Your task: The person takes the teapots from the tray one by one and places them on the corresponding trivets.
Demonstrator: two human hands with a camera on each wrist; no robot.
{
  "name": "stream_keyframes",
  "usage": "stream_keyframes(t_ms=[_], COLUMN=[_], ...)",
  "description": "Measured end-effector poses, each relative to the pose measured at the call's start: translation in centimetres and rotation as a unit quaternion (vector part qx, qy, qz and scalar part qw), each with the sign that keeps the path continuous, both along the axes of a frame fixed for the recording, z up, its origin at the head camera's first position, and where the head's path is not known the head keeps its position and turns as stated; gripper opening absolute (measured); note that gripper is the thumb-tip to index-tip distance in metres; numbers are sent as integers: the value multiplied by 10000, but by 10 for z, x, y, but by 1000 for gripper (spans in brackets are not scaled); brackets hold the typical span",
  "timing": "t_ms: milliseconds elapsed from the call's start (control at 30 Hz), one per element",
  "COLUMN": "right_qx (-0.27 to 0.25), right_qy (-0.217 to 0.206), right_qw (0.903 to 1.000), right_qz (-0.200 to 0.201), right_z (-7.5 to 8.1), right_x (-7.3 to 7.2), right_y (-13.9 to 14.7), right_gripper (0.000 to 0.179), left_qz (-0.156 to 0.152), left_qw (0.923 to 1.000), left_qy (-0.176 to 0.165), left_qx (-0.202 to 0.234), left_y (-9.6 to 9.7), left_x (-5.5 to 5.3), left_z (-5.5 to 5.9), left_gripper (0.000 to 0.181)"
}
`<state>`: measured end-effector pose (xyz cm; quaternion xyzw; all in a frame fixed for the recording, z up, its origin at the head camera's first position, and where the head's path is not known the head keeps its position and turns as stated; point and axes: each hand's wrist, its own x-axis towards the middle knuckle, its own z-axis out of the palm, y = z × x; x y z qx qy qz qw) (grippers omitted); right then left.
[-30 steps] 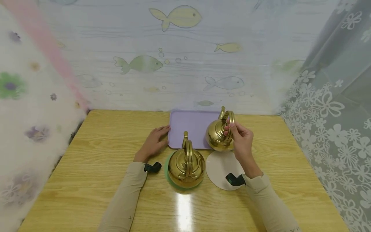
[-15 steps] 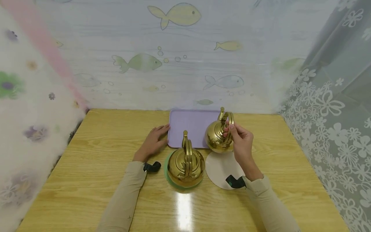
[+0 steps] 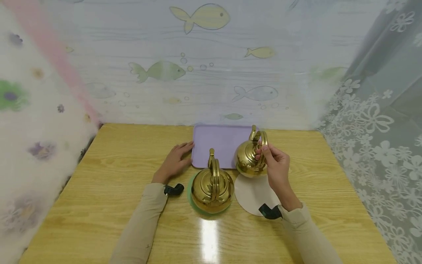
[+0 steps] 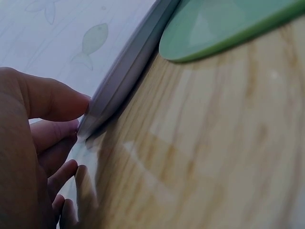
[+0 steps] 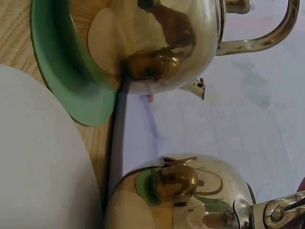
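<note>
My right hand [image 3: 277,165] grips the arched handle of a round gold kettle [image 3: 245,157], its spout pointing away from me. In the head view this kettle overlaps the right front part of the purple tray [image 3: 212,145] and the far rim of a white round mat [image 3: 252,196]. Closer to me, a second gold kettle [image 3: 204,192] stands on a green round mat [image 3: 190,198]. At the tray's left edge rests my left hand [image 3: 174,163], fingers stretched out; the left wrist view has the thumb [image 4: 57,100] against the rim.
The wooden table [image 3: 115,176] backs onto a fish-patterned curtain [image 3: 211,91]. Flowered curtains hang at the left [image 3: 43,150] and right [image 3: 376,121]. In the right wrist view the second kettle [image 5: 157,43] stands close beside the held one.
My right hand has brought the held kettle slightly toward me, from over the tray toward the white mat. The left hand and the second kettle have stayed in place.
</note>
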<state>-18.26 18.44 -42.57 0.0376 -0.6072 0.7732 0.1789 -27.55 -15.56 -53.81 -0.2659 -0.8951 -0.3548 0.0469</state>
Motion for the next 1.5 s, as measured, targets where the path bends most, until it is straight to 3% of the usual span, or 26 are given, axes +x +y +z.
stream_keyframes(t_ms=[267,600,1233,1500], right_qx=[-28,243,287,132], right_qy=[0,-56,-24,72], right_qw=[10000,9996,9995,9997], right_qz=[31,114,145,198], right_z=[0,-2,-6,-7], right_x=[8,18,30,34], right_y=[7,8,8,8], right_gripper=[35,41,40,28], left_qz=[-49,-21,-31,-10], left_qw=[10000,10000,10000,10000], left_qy=[-47,-83,-43,-89], left_qx=[-22,-45,39,-17], left_y=[7,3,-2,-3], left_x=[-2,0,1,0], left_z=[1,-2,1,0], left_gripper=[64,64,65,65])
